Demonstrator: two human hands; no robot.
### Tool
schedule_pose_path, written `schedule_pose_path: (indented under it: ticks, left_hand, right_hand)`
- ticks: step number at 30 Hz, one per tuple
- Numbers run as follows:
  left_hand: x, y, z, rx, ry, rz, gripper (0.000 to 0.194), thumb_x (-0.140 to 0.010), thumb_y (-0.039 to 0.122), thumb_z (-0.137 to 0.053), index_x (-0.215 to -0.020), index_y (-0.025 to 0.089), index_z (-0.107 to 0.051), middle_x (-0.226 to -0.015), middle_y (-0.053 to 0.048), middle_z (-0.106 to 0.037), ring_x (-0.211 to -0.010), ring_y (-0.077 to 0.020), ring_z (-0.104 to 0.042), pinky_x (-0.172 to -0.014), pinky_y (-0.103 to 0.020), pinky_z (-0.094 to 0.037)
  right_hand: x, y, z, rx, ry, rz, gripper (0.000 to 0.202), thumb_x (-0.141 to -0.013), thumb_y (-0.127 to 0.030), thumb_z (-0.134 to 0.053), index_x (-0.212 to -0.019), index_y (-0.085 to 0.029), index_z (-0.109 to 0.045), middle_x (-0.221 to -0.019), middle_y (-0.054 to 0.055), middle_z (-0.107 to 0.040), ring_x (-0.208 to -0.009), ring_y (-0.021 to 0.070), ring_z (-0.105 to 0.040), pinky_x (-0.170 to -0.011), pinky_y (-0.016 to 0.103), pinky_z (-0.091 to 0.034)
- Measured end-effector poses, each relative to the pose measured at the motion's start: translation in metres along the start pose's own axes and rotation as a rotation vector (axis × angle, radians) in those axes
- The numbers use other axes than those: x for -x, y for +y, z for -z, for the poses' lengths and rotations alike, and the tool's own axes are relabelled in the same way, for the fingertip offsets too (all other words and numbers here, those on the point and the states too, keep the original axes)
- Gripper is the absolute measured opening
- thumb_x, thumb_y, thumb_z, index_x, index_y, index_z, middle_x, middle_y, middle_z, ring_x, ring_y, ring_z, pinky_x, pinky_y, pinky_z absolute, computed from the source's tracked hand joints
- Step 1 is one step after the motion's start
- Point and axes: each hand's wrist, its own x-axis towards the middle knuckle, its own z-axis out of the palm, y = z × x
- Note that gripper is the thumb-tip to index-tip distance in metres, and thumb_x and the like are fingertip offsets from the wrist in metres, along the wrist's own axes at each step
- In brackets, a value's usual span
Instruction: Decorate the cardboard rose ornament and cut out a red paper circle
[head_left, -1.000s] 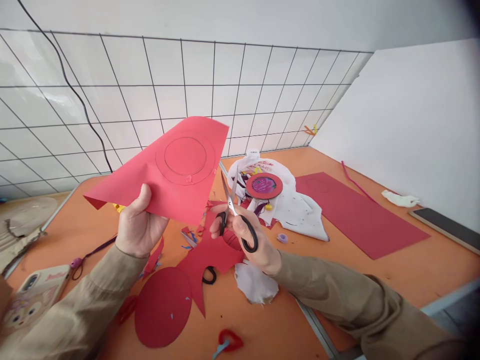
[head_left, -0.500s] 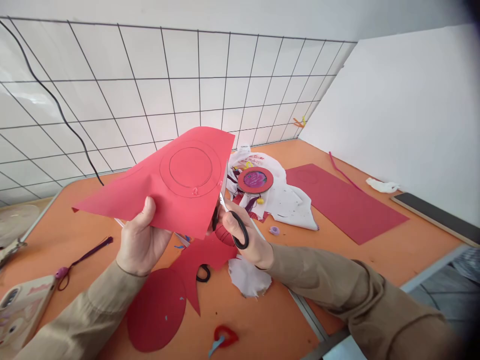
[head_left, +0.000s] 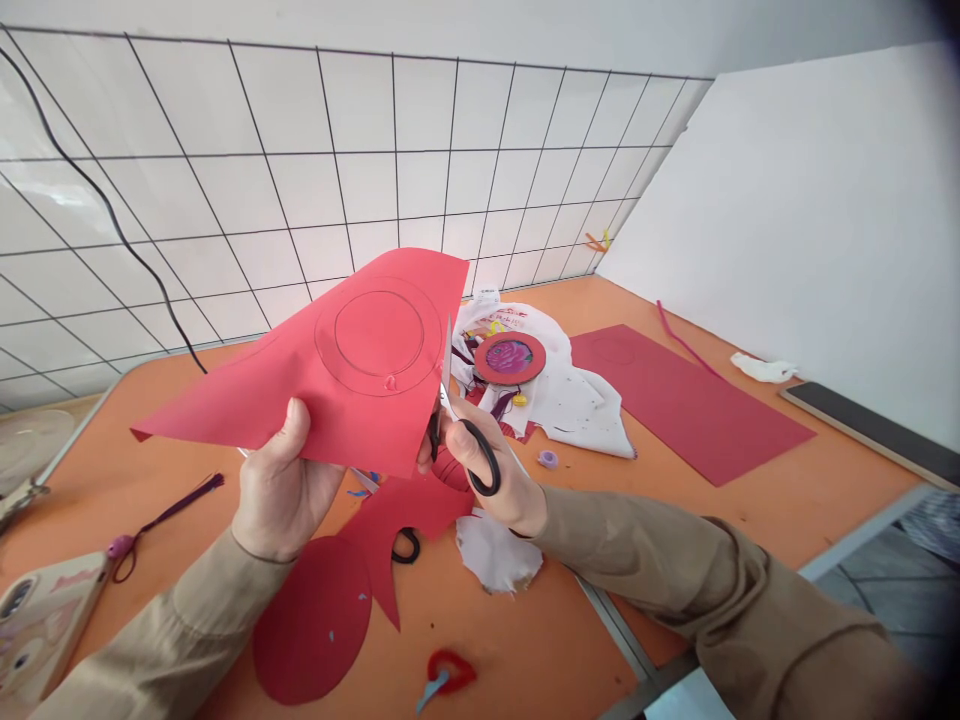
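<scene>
My left grip (head_left: 281, 490) pinches the lower edge of a red sheet (head_left: 300, 370), thumb on the face, fingers beneath; my right grip (head_left: 510, 488) is closed around the black handles of scissors (head_left: 495, 473). The sheet hangs raised above the desk (head_left: 555, 620), tilted and bowed, its long axis running from 8 o'clock to 2 o'clock. Two pencilled rings, one inside the other, lie at 1 o'clock from my left grip and 11 o'clock from my right. The scissors stand nearly upright at the sheet's right edge, the visible blade pointing to 12 o'clock. I cannot tell whether they bite the paper. My right grip is nearer that edge. On the orange desk, a red disc (head_left: 315, 620) lies towards 6 o'clock from my left grip, and a phone (head_left: 56, 620) at 8. From my right, a rose badge (head_left: 510, 358) sits at 12 and flat red card (head_left: 705, 410) between 2 and 3. Beyond rises a white tiled wall (head_left: 360, 110); a white panel (head_left: 810, 220) stands at right.
</scene>
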Motion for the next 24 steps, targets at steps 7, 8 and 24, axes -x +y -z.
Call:
schedule_pose_path:
  ticks: [7, 8, 24]
  left_hand:
    - [0.0005, -0.0035, 0.0026, -0.037, -0.007, -0.037, 0.030, -0.096, 0.031, -0.052, -0.124, 0.029, -0.064, -0.128, -0.002, -0.068, -0.137, -0.0303, -0.045, -0.109, -0.052, -0.044]
    - [0.0002, -0.0040, 0.0033, -0.039, -0.019, -0.035, 0.030, -0.096, 0.031, -0.052, -0.123, 0.029, -0.065, -0.127, -0.003, -0.068, -0.136, -0.0305, -0.047, -0.108, -0.052, -0.045]
    - [0.0002, -0.0057, 0.0043, -0.019, -0.121, -0.025, 0.033, -0.096, 0.031, -0.052, -0.127, 0.027, -0.063, -0.122, -0.004, -0.071, -0.125, -0.0265, -0.058, -0.103, -0.039, -0.052]
  right_hand:
    - [0.0005, -0.0029, -0.0017, 0.007, 0.048, -0.044, 0.044, -0.088, -0.062, -0.052, -0.079, -0.020, -0.050, -0.065, 0.000, -0.056, -0.061, 0.0149, -0.056, -0.065, 0.033, -0.043]
    - [0.0005, -0.0033, -0.0018, 0.013, 0.052, -0.049, 0.044, -0.088, -0.063, -0.052, -0.078, -0.020, -0.049, -0.065, 0.000, -0.056, -0.061, 0.0148, -0.056, -0.065, 0.033, -0.043]
    - [0.0008, -0.0025, -0.0013, 0.018, 0.088, -0.114, 0.046, -0.084, -0.064, -0.057, -0.076, -0.020, -0.049, -0.062, -0.003, -0.055, -0.054, 0.0105, -0.052, -0.057, 0.028, -0.042]
